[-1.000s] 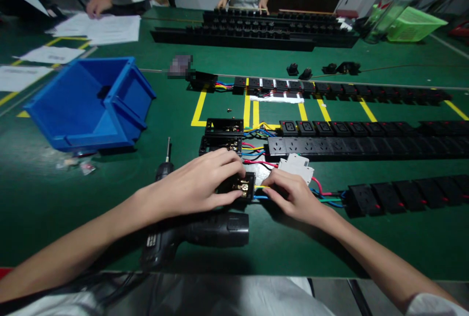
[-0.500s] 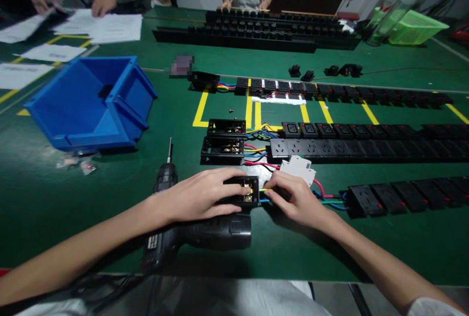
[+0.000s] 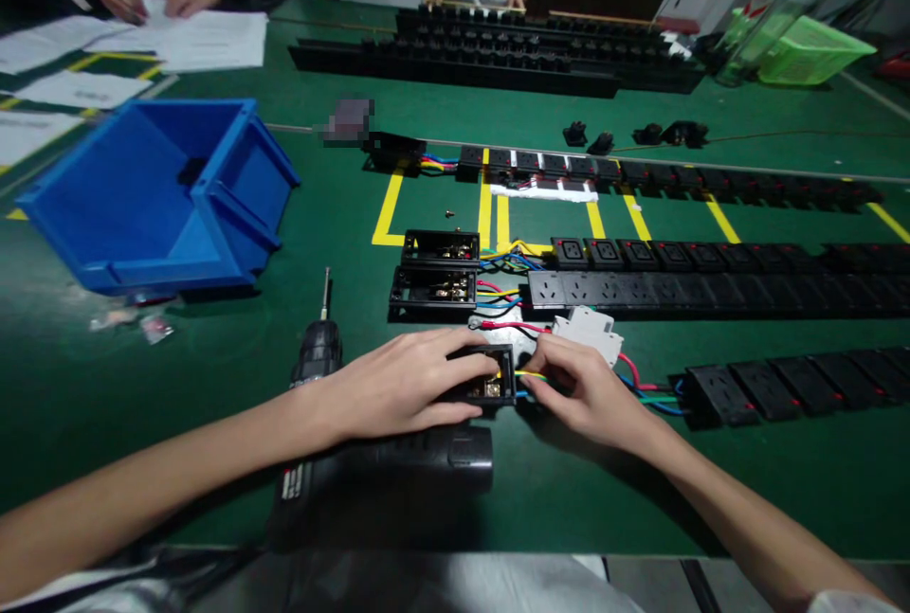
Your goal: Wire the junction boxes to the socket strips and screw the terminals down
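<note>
My left hand lies over a small black terminal box, fingers curled round it and holding it on the green table. My right hand pinches the coloured wires where they enter the box's right side. Those red, blue and green wires run right to a black socket strip. A white circuit breaker sits just behind my right hand. A black cordless screwdriver lies under my left wrist, its bit pointing away.
Two more open black boxes with wired socket strips lie behind my hands. A blue bin stands at left. Papers and another person's hands are at far left. A second person stands behind long black strips; a green basket sits far right.
Both hands and the terminal box have shifted slightly right and nearer the table edge. My left fingers now cover more of the box. The person at far left moved their hands over the papers.
</note>
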`<state>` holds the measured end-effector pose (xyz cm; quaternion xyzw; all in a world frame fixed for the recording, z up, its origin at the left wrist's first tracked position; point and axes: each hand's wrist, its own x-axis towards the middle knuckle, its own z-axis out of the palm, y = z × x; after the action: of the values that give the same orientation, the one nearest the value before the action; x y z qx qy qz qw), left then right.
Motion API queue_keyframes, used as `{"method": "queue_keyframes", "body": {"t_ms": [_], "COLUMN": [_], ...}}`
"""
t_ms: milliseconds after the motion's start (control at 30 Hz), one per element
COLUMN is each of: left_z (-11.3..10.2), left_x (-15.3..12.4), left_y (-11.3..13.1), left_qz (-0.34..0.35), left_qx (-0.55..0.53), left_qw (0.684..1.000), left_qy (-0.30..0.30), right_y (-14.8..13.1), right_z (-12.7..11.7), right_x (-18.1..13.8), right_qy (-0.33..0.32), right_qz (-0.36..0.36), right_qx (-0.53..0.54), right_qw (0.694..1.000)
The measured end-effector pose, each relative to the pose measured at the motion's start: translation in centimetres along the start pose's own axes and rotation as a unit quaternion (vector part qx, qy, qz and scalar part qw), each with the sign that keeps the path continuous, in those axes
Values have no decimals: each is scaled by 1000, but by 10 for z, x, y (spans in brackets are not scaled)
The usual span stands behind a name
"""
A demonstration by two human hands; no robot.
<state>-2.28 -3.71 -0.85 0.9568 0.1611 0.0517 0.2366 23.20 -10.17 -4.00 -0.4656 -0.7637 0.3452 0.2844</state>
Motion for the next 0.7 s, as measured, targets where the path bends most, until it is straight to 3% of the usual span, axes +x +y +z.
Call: {"method": "queue_keyframes", "body": {"t_ms": [233,700], "left_z": [3,10], "left_x": [-1,-2], "left_y": [-1,-3], "left_qz": [1,4], "left_qx": [-40,41], "left_qw": [999,999], "left_qy": [33,-7], "right_y": [2,2], "right_z": [1,5], "right_x": [0,-1], "right_qy": [13,-28], "right_qz": [-3,6], "right_qx": [60,23], "right_qw": [998,999]}}
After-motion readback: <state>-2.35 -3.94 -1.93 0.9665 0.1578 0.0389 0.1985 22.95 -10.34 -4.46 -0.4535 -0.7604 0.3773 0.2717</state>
